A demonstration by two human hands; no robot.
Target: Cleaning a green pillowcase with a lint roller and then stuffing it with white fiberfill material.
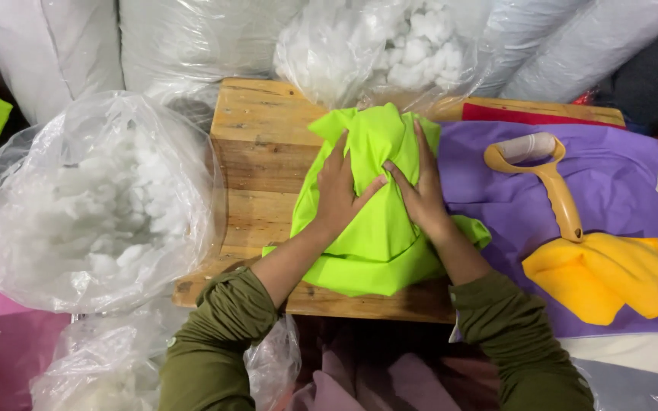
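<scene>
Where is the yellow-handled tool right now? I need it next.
In the head view, the yellow-handled tool lies to the person's right on the purple cloth, beside the lime-green cloth, its lower end under yellow fabric.

Bright lime-green fabric cover, bunched and rumpled, partly folded, lying on the wooden desk, lower edge overhanging slightly
</scene>
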